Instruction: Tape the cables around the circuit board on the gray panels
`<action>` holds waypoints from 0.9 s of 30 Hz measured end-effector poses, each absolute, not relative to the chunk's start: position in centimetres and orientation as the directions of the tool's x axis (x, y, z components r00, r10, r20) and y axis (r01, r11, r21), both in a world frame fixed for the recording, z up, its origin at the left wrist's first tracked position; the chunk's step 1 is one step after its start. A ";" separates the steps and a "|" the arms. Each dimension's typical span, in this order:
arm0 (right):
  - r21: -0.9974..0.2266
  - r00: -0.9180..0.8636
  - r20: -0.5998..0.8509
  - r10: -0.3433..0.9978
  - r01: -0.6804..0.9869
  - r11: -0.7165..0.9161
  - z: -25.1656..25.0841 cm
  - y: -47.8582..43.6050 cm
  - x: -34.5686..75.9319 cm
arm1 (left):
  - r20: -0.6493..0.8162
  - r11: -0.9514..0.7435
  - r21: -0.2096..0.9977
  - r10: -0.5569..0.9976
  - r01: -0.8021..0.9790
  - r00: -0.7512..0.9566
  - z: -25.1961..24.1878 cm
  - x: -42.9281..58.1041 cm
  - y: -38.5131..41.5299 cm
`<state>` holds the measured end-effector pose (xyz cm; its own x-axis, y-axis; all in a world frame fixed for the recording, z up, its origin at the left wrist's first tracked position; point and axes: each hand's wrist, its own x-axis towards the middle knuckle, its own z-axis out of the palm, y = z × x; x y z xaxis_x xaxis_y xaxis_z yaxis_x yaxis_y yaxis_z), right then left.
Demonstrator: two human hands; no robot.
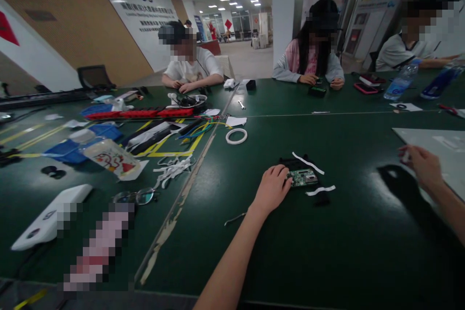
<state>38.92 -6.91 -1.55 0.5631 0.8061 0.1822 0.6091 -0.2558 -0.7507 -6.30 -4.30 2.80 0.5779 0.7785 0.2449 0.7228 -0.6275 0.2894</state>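
My left hand [271, 188] rests on the table with its fingers curled over the left end of a green circuit board [304, 178], covering that part. Behind the board lies a dark piece [286, 160], partly hidden. One white strip [308, 163] crosses the board's far side, and a second white strip [320, 190] lies at its near side, beside a small black piece [322, 199]. Off to the right, my right hand [423, 165] is raised with its fingertips pinched together. Something small and pale may be between them, too small to name.
A white sheet [436, 143] lies by my right hand. A roll of white tape [236, 136] and a wrench [241, 105] lie further off. Glasses [136, 196], a white device [51, 218] and a plastic bottle [112, 157] are at left. Several people sit across the table.
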 end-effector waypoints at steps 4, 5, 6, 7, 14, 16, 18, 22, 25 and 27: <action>-0.899 0.253 0.076 0.965 0.436 -0.043 -0.1 -6.6 29.6 | 0.263 -0.640 0.282 0.768 0.715 0.584 2.6 -6.3 -4.3; -0.918 0.155 0.070 0.985 0.396 0.003 0.7 -6.7 27.0 | 0.270 -0.644 0.279 0.765 0.713 0.585 2.5 -6.2 -4.3; -0.935 0.056 0.059 0.997 0.354 0.036 1.6 -6.7 24.3 | 0.277 -0.646 0.276 0.762 0.711 0.585 2.5 -6.2 -4.3; -0.948 -0.033 0.058 0.998 0.311 0.066 2.5 -6.9 21.7 | 0.284 -0.648 0.274 0.760 0.710 0.584 2.4 -6.2 -4.3; -0.970 -0.309 0.109 0.945 0.174 0.169 6.2 -8.1 8.1 | 0.304 -0.689 0.295 0.724 0.662 0.619 2.1 -6.5 -4.3; -0.884 -0.323 0.124 0.938 0.394 0.252 5.5 -8.2 6.3 | 0.304 -0.702 0.306 0.712 0.643 0.633 1.8 -6.7 -4.2; -0.687 -0.286 0.154 0.946 0.657 0.310 4.3 -8.3 5.3 | 0.307 -0.700 0.314 0.714 0.642 0.629 1.5 -6.9 -4.2; -0.387 -0.221 0.250 0.943 0.870 0.306 3.0 -8.7 4.9 | 0.301 -0.703 0.292 0.711 0.649 0.635 0.9 -7.1 -4.0; -0.420 -0.248 0.231 0.941 0.847 0.327 3.5 -9.6 6.1 | 0.293 -0.722 0.250 0.691 0.645 0.661 1.0 -6.9 -3.9; -0.490 -0.259 0.176 0.950 0.814 0.312 4.2 -10.1 8.1 | 0.302 -0.714 0.234 0.699 0.660 0.649 1.1 -6.7 -3.9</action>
<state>8.10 -10.09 4.25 -0.2586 0.9498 0.1760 0.8136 0.3124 -0.4904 -6.71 -3.86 1.10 0.6485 0.6987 0.3020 0.6599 -0.7138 0.2344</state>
